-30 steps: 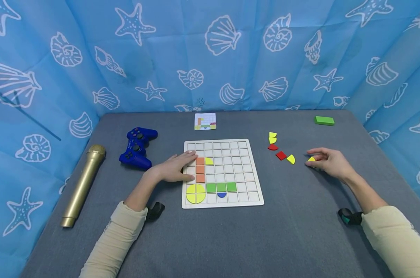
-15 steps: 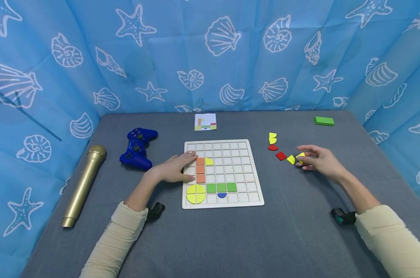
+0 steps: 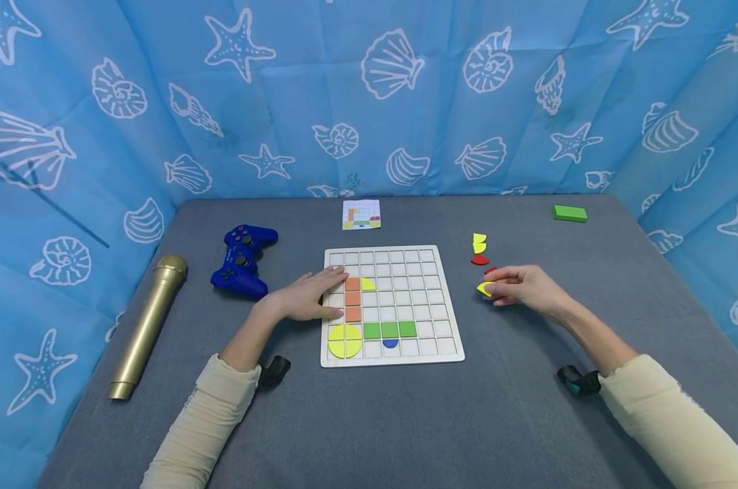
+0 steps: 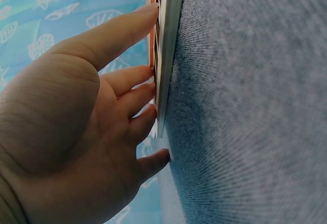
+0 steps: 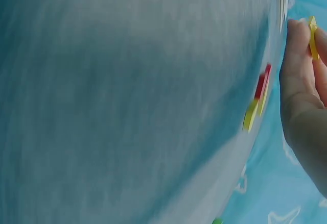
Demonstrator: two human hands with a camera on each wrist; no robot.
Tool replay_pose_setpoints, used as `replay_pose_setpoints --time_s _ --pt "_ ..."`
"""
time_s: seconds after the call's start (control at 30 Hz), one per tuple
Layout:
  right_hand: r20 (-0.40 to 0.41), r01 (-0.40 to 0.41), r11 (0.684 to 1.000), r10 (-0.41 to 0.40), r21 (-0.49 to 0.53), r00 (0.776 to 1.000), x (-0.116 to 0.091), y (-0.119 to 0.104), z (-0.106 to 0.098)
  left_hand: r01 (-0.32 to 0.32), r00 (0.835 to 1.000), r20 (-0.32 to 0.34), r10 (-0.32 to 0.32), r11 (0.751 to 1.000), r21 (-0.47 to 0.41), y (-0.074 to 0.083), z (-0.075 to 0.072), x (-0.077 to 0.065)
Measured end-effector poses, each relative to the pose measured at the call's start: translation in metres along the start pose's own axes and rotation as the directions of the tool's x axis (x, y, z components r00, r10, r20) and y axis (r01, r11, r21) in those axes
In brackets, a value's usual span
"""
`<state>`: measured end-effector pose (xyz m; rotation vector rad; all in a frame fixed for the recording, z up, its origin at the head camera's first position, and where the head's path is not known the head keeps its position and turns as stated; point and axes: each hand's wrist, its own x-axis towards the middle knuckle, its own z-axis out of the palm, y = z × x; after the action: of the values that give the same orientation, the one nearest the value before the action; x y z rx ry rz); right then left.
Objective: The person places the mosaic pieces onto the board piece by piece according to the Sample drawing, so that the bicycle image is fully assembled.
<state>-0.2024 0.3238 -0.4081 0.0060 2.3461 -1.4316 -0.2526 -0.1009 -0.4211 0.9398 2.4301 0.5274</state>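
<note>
My left hand (image 3: pixel 304 297) rests on the left edge of a white gridded board (image 3: pixel 409 284), fingers spread; the left wrist view shows thumb and fingertips at the board's side (image 4: pixel 168 55). My right hand (image 3: pixel 524 288) pinches a yellow quarter-circle tile (image 3: pixel 483 289) between thumb and fingers, right of the board. On the board lie three orange squares (image 3: pixel 353 299), a yellow quarter-circle (image 3: pixel 367 284), a yellow circle of several quarters (image 3: pixel 345 341), three green squares (image 3: pixel 390 330) and a blue half-circle (image 3: pixel 390 343). A red square tile (image 3: pixel 490 270) is partly hidden by my right hand.
Two yellow tiles (image 3: pixel 479 238) and a red quarter-circle (image 3: pixel 480 259) lie right of the board. Behind it is a small pattern card (image 3: pixel 361 214). A blue game controller (image 3: pixel 242 261) and gold microphone (image 3: pixel 149 326) lie left, a green block (image 3: pixel 569 213) far right.
My right hand has moved left toward the board with the yellow quarter-circle tile, now covering another loose yellow tile and part of the red square. My left hand stays where it was.
</note>
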Motion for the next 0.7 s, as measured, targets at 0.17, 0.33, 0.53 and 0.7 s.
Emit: replay_pose_setpoints --time_s 0.17,0.33,0.53,0.7 --pt "0.084 0.020 0.999 -0.023 0.033 0.996 0.003 -0.006 0.015 -0.003 1.000 -0.002 0.003 1.000 0.004 -0.001 0.001 0.001" --pt "0.159 0.024 0.996 -0.038 0.087 0.986 0.005 -0.010 0.025 0.001 1.000 -0.002 -0.001 1.000 0.004 -0.001 0.001 0.001" --pt "0.205 0.021 0.993 -0.045 0.117 0.978 0.010 -0.014 0.039 0.004 1.000 0.001 -0.004 1.000 0.005 -0.001 0.001 0.001" --pt "0.235 0.036 0.991 -0.066 0.130 0.970 0.012 -0.016 0.049 0.003 1.000 0.002 -0.003 1.000 -0.001 -0.001 0.001 0.001"
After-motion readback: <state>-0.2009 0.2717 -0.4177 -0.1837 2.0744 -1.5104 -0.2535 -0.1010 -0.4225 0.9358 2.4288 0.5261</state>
